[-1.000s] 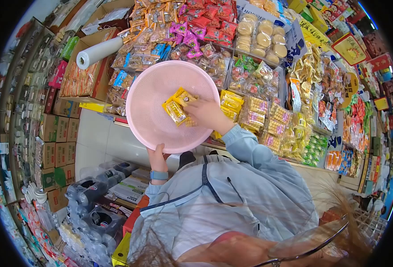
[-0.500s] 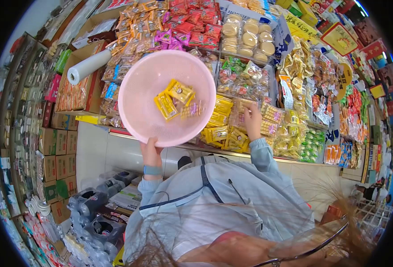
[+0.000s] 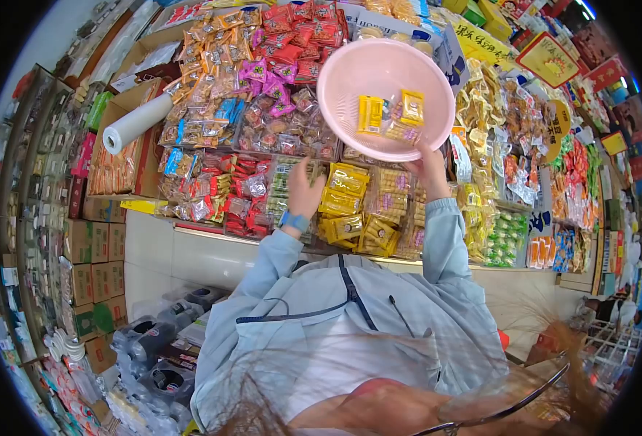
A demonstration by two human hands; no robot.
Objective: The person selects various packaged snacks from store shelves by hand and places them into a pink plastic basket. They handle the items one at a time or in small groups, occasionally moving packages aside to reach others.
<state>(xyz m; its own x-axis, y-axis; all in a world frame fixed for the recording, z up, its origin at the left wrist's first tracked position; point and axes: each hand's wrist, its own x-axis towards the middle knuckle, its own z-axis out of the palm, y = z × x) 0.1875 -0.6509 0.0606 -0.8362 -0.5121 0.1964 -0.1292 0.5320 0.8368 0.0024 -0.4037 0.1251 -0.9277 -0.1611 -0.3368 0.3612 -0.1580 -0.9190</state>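
Observation:
My right hand [image 3: 431, 173] grips the near rim of a pink plastic basket [image 3: 386, 65], held tilted above the snack display. Inside the basket lie two yellow packets [image 3: 369, 114] and a clear-wrapped pack of small sticks [image 3: 401, 132]. My left hand [image 3: 305, 190], with a blue band at its wrist, reaches over a compartment of green snack packets [image 3: 282, 178]. Its fingers are drawn together at a small greenish thing, too blurred to name. Right of this hand are yellow packets [image 3: 344, 190] in a tray, then clear-wrapped stick packs [image 3: 391, 195].
Red packets [image 3: 247, 187] fill compartments to the left. A roll of plastic bags [image 3: 138, 123] stands beyond them, beside a carton. Cardboard boxes [image 3: 92, 283] are stacked at the left shelf, and bottled drinks [image 3: 162, 378] sit on the floor. Dried snacks [image 3: 479, 102] lie at right.
The basket has moved right and passed from my left hand to my right hand. My left hand has moved up and right to the green packets. My right hand has left the stick packs.

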